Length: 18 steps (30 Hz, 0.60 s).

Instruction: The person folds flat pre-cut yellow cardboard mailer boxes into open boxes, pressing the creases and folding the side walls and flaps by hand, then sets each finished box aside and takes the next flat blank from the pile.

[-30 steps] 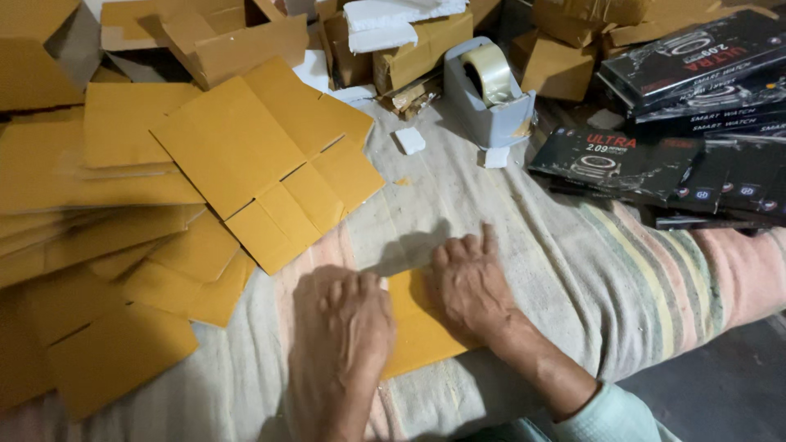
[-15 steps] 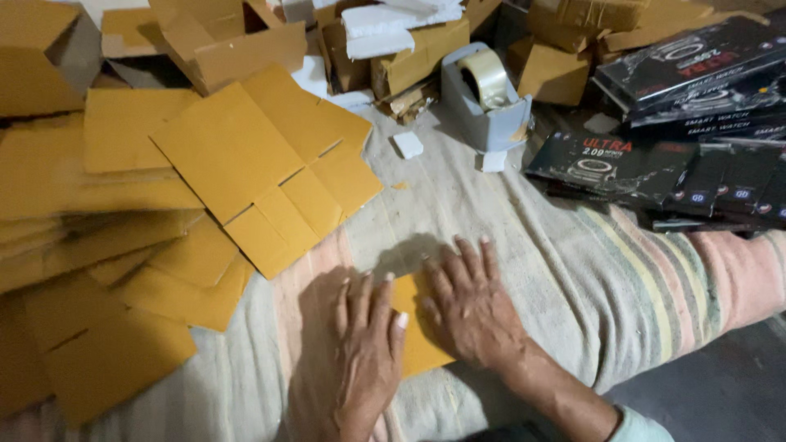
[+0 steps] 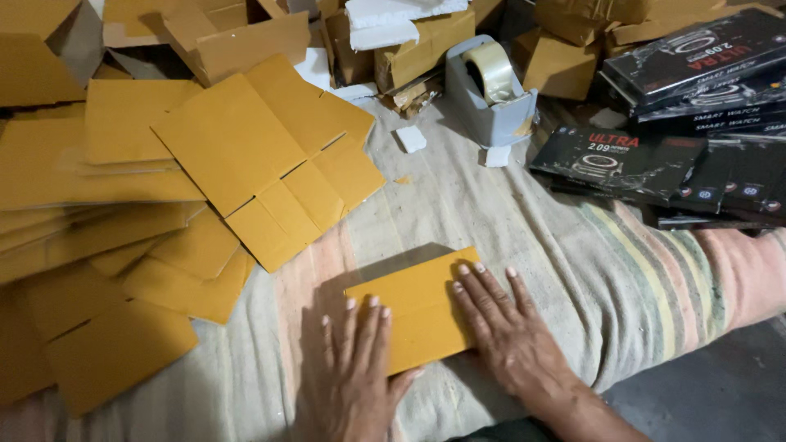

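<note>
Fingers of both hands lie flat, unclenched, on folded cardboard, its long axis running left-right, tilted.

Mustard-yellow cardboard piece — striped cloth

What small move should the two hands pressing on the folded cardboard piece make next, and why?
Probably lift the free edge to open the piece. The left hand and right hand both lie flat on the folded brown cardboard piece, which already lies flattened on the striped cloth, so more pressing seems to add little. A tape dispenser stands beyond it.
</note>
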### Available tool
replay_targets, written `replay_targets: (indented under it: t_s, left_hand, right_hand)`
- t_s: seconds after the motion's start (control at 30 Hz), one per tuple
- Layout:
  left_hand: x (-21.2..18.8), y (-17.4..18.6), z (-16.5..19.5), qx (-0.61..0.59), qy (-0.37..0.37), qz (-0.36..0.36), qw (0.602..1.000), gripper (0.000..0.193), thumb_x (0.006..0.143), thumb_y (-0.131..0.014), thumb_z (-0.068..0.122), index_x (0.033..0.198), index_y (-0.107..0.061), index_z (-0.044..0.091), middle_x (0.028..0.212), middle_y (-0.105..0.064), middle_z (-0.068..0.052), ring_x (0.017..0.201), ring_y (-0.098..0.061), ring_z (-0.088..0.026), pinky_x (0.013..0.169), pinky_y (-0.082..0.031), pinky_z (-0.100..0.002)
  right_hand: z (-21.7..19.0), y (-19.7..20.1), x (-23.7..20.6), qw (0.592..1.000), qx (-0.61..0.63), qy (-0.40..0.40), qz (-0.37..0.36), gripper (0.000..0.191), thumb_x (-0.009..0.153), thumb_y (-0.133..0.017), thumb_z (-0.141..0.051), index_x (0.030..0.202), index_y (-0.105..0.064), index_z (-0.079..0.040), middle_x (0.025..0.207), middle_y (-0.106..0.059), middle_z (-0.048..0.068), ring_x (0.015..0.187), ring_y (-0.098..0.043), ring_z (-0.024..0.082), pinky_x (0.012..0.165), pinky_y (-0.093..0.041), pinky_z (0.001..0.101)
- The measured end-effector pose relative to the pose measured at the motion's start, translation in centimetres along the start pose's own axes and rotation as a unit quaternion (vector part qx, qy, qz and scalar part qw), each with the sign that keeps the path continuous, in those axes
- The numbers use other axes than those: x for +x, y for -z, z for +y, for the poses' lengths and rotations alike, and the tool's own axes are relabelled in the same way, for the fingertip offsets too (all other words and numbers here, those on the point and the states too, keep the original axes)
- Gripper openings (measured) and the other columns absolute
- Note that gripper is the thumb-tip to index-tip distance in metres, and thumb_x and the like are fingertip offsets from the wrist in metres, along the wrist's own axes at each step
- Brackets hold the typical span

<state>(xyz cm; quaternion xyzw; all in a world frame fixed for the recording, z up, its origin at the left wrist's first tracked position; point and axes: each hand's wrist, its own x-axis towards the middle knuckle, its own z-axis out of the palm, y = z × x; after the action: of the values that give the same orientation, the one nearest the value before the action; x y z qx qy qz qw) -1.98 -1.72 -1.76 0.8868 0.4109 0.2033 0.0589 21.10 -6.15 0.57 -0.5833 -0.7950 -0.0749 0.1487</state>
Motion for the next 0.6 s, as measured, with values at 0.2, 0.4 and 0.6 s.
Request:
replay_targets:
  t_s: [0.2,0.4,0.6]
  left_hand:
    - [1.4,-1.8,2.8,0.122,0.009,-0.048,0.991,0.095,0.067,-0.079,0.029,0.150,-0.040,0.003,0.161,-0.036,-0.010,0.152,-0.025,-0.025,0.124,-0.010,-0.056]
    - [-0.5,-0.4,-0.6,0.000,0.010,-0.002,1.000,0.099,0.074,-0.074,0.045,0.149,-0.032,-0.005,0.161,-0.031,-0.021,0.152,-0.020,-0.034,0.119,-0.006,-0.062]
    - [-0.4,-1.1,0.6,0.011,0.018,-0.005,1.000,0.094,0.079,-0.072,0.046,0.147,-0.033,-0.006,0.158,-0.029,-0.023,0.154,-0.018,-0.038,0.117,-0.003,-0.065]
  right_hand:
    - [-2.4,-1.5,0.3,0.998,0.000,0.052,-0.021,0.070,0.089,-0.047,-0.019,0.151,-0.030,0.009,0.163,-0.027,0.026,0.154,-0.021,0.034,0.125,-0.014,0.0501]
    - [1.1,-1.2,-0.8,1.000,-0.006,0.011,-0.002,0.072,0.086,-0.045,-0.023,0.152,-0.031,0.003,0.162,-0.027,0.021,0.149,-0.022,0.032,0.123,-0.012,0.0512]
    - [-0.6,-1.8,-0.9,1.000,-0.007,-0.006,0.026,0.072,0.090,-0.048,-0.031,0.150,-0.031,0.005,0.161,-0.026,0.022,0.151,-0.021,0.034,0.122,-0.010,0.0511]
